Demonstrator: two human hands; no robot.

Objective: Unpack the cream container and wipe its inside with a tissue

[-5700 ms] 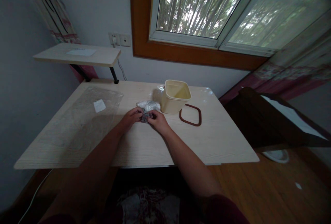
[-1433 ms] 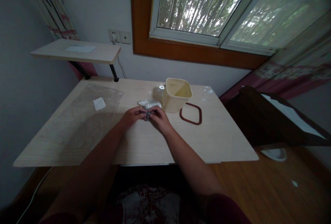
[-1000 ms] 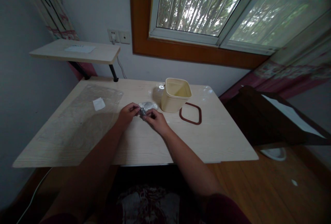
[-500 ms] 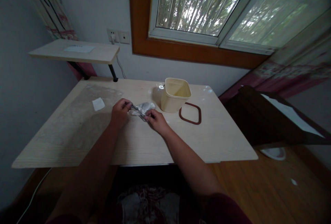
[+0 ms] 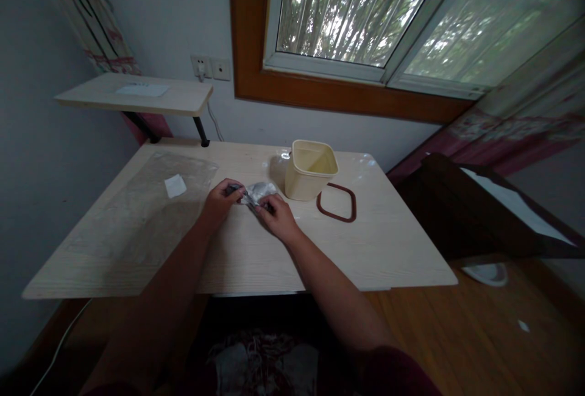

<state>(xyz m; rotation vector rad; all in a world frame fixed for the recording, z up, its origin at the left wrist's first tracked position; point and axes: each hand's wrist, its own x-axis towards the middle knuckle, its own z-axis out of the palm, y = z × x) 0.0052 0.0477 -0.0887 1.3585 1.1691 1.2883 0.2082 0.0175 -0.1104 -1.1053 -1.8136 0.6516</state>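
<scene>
Left hand [image 5: 222, 198] and right hand [image 5: 280, 218] near each other above pale table [image 5: 365, 250], each pinching one end of thin grey strip [image 5: 249, 199], material hard to make out from here. Crumpled clear plastic [image 5: 262, 189] just behind strip; cream tub [image 5: 302, 184] beyond right hand, red-brown ring [image 5: 353, 207] beside tub.

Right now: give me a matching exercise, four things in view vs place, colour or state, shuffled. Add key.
1. tub
2. ring
3. slip
4. thin dark item

A. white, overlapping the clear plastic sheet
B. held by left hand and right hand
C. reddish-brown, flat on the desk
D. cream, upright, open-topped

Pairs: 1-D, 2-C, 3-A, 4-B
</scene>
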